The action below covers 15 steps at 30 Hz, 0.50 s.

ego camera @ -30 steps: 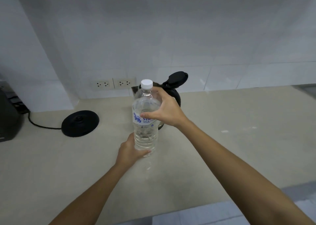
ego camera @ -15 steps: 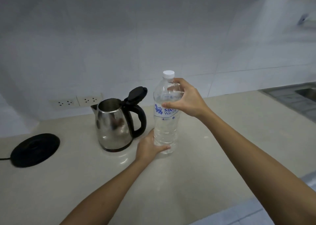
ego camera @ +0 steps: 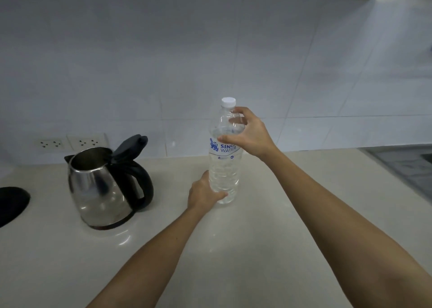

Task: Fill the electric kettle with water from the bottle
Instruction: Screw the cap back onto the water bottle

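A clear plastic water bottle (ego camera: pixel 224 169) with a white cap (ego camera: pixel 228 101) and a blue-printed label stands upright on the pale countertop (ego camera: pixel 233 249). My left hand (ego camera: pixel 204 194) wraps around its lower part near the base. My right hand (ego camera: pixel 249 134) grips its shoulder just under the cap, which is screwed on. To the left stands a steel electric kettle (ego camera: pixel 100 190) with a black handle; its black lid (ego camera: pixel 129 147) is flipped up and the mouth is uncovered. The kettle is apart from the bottle.
The kettle's round black power base (ego camera: pixel 11 204) lies at the left edge, off the kettle. Two wall sockets (ego camera: pixel 70 142) sit behind the kettle on the white tiled wall. A darker sink area (ego camera: pixel 411 169) begins at the far right.
The view has swung right and closer, so kettle and base slid left in frame. Both hands kept their hold on the upright bottle; my right hand sits slightly higher on its shoulder.
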Each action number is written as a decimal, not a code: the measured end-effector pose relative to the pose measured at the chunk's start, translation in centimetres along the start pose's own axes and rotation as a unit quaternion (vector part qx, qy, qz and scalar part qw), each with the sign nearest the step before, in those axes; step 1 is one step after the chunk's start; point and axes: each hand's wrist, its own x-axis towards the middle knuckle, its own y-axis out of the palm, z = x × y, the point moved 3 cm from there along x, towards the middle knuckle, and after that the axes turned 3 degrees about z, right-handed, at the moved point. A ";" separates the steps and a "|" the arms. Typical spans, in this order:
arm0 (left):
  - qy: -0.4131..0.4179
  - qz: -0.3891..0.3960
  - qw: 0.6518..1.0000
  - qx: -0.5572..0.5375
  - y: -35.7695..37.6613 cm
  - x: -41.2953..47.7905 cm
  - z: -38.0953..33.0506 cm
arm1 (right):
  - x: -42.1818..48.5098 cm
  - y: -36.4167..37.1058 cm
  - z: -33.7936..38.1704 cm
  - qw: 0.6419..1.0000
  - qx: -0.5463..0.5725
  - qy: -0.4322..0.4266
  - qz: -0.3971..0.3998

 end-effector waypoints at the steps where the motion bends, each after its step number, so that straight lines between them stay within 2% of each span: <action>1: -0.006 0.000 1.000 0.004 0.5 0.5 -0.3 | 0.5 -0.4 -0.8 1.000 0.004 0.004 0.005; 15: -0.059 -0.026 0.995 0.071 3.2 4.9 -0.2 | 4.3 -0.4 -6.0 0.999 0.045 0.022 0.022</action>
